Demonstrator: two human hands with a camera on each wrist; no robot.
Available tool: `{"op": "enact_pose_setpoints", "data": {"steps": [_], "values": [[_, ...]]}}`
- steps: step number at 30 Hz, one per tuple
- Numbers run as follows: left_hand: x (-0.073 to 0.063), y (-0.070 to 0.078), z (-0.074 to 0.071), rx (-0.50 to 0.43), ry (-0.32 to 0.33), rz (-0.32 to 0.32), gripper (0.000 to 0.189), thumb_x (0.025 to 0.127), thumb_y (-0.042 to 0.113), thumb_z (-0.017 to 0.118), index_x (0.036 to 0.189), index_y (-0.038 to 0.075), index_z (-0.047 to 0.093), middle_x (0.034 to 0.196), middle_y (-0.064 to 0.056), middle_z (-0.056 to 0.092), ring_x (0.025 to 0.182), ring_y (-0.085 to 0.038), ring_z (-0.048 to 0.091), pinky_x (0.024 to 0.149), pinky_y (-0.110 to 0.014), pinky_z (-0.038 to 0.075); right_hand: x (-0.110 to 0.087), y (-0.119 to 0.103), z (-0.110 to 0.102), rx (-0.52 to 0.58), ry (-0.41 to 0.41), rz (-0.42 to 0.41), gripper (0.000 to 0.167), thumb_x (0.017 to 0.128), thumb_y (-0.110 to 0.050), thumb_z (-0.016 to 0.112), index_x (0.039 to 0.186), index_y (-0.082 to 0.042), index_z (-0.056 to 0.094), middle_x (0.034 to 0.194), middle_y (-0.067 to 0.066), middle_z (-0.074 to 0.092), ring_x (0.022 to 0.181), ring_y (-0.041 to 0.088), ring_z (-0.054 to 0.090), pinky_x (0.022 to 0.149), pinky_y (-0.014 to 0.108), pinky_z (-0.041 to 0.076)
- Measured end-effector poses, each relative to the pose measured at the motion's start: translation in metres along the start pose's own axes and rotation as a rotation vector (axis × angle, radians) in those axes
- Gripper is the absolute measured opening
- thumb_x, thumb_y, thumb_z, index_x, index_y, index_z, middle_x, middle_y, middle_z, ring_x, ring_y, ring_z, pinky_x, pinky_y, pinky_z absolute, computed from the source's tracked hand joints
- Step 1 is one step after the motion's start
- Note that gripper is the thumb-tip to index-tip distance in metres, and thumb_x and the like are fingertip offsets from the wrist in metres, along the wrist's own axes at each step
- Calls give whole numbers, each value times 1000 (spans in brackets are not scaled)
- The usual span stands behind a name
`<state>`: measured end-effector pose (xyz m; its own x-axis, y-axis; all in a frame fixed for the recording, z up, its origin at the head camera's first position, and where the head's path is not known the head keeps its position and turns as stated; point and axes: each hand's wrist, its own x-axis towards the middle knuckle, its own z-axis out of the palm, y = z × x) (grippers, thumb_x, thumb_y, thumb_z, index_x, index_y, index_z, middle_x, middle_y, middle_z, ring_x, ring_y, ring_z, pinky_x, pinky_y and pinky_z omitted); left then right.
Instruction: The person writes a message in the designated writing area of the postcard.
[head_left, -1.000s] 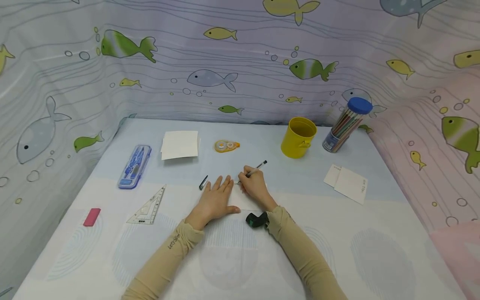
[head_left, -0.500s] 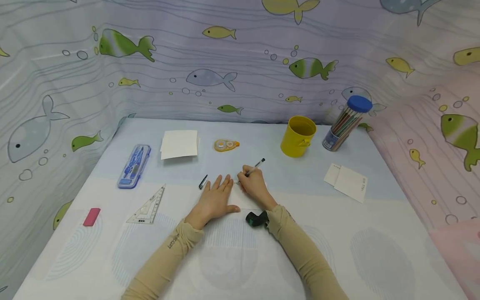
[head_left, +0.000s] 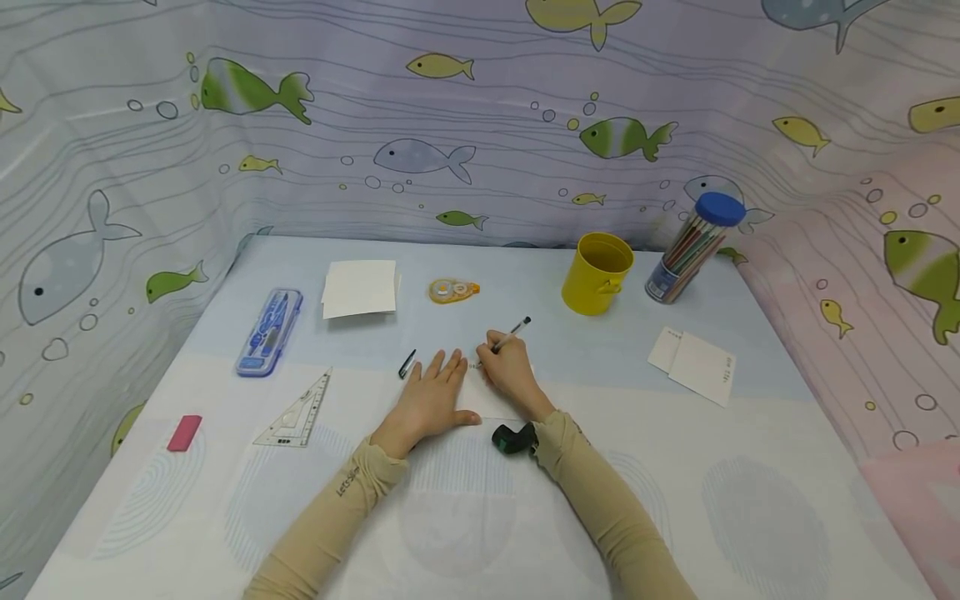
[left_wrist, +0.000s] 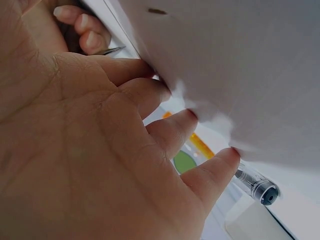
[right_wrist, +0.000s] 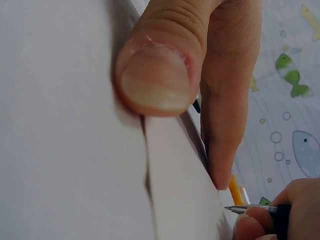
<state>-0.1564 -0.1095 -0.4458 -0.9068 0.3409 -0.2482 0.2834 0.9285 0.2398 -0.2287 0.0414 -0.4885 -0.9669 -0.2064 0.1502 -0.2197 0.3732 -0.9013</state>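
In the head view, a white sheet of paper (head_left: 504,403) lies on the table between the two hands. My left hand (head_left: 427,402) rests flat on its left side, fingers spread and thumb stretched to the right. A black-and-clear pen (head_left: 514,330) is pinched in my right hand (head_left: 514,377), its tip down at the paper beside small dark marks. In the right wrist view the pen tip (right_wrist: 240,207) shows past the left thumb (right_wrist: 157,80). Just left of the left fingertips lies a pen cap (head_left: 407,364), with its clear end (left_wrist: 262,191) in the left wrist view.
Left: set square (head_left: 298,412), pink eraser (head_left: 184,433), blue case (head_left: 270,332). Behind: stacked white paper (head_left: 360,288), orange correction tape (head_left: 453,290), yellow cup (head_left: 597,273), blue-lidded pencil jar (head_left: 693,248). Right: marked cards (head_left: 702,368). A black device (head_left: 513,439) sits by the right cuff.
The pen tip has shifted slightly to the right on the paper, and the small marks by the left fingertips show more clearly. My left hand has stayed in place.
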Motion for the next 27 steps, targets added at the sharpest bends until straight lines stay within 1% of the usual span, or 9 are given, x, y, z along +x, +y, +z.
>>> {"op": "enact_pose_setpoints", "data": {"steps": [4,6,14,19,27], "values": [[0,0,1,0,-6,-3,96,85,58,63,153,2,24,162,-14,18,150,-37,13,117,-62,16,-1,1,0,60,0,17,35,89,-4,49,58,-12,37,39,-5,44,31,5,42,35,19,30],[0,0,1,-1,-8,-5,96,85,58,62,153,2,24,162,-14,17,150,-37,13,117,-62,16,-1,1,0,70,-4,18,35,89,-4,49,58,-12,37,40,-5,44,31,5,42,35,19,30],[-1,1,0,3,-3,1,95,85,58,62,153,3,25,162,-14,18,150,-37,14,117,-62,17,-1,2,-1,18,-23,18,33,90,-7,49,59,-12,39,40,-6,45,33,5,42,35,19,28],[0,0,0,7,-9,-5,96,85,59,62,153,3,24,162,-13,17,150,-37,13,117,-62,16,-1,2,-1,33,-30,21,32,89,-7,49,59,-13,39,41,-6,46,33,6,42,36,19,29],[0,0,2,5,-10,-3,96,85,58,62,153,3,24,162,-14,18,150,-37,13,117,-62,17,-2,1,-1,48,-17,29,33,89,-5,50,59,-12,38,40,-5,46,32,5,43,35,19,30]]}}
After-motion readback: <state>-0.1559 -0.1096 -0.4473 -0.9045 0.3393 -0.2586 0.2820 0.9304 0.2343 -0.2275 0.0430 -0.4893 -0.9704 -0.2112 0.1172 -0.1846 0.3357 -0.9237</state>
